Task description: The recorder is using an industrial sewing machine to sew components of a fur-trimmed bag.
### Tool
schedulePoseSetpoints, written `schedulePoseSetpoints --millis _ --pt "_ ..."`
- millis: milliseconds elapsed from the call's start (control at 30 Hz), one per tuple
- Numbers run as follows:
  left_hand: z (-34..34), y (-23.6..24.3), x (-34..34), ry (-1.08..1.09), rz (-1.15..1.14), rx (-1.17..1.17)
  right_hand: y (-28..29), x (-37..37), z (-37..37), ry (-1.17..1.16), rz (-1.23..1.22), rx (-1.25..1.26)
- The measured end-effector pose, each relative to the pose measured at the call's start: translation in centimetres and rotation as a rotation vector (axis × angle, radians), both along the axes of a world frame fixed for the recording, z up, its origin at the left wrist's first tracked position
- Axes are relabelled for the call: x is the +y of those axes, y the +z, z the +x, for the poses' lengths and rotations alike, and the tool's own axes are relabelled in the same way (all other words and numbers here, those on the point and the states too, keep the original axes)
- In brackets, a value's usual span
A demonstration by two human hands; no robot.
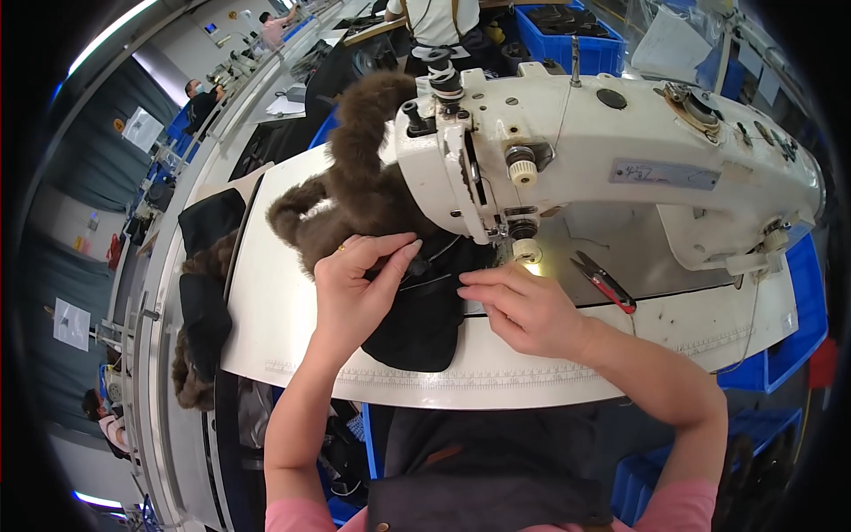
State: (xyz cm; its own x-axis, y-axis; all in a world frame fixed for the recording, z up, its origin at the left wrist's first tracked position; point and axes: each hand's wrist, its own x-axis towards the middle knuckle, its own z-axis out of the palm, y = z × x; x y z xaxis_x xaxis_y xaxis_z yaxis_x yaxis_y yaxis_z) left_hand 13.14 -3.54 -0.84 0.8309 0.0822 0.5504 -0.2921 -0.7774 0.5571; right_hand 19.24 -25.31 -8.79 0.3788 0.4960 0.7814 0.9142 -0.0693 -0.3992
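Note:
Black fabric [417, 328] lies on the white sewing table, joined or laid against brown fur [377, 191] that rises beside the machine head. My left hand [355, 288] is closed in a pinch, thumb against fingers, on the edge of the black fabric. My right hand [527, 310] has its thumb and fingertips pressed together at the fabric's right edge, and what is between them is too small to make out. A thin pale line, maybe thread or a seam edge, runs across the fabric between both hands. The white sewing machine [567, 133] stands just beyond.
Red-handled thread snips [607, 284] lie on the metal bed plate right of my right hand. More black and fur pieces [204, 306] hang at the table's left side. Blue bins [572, 40] stand behind and to the right. Other people sit farther off.

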Motion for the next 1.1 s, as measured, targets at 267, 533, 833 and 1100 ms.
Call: schedulePoseSetpoints --millis 267,533,833,1100 --pt "-0.6 -0.6 0.7 -0.057 -0.125 0.094 -1.1 0.6 0.0 -0.171 -0.142 0.381" --pt "-0.1 -1.5 0.9 -0.057 -0.107 0.047 -0.8 1.5 0.5 -0.078 -0.149 0.699" --pt "-2.8 -2.1 1.0 -0.143 -0.409 -0.076 2.1 3.7 -1.6 -0.086 -0.165 -0.095" --pt "-13.2 -5.9 0.4 0.162 -0.617 0.518 3.8 4.5 -1.1 -0.143 -0.439 -0.017"
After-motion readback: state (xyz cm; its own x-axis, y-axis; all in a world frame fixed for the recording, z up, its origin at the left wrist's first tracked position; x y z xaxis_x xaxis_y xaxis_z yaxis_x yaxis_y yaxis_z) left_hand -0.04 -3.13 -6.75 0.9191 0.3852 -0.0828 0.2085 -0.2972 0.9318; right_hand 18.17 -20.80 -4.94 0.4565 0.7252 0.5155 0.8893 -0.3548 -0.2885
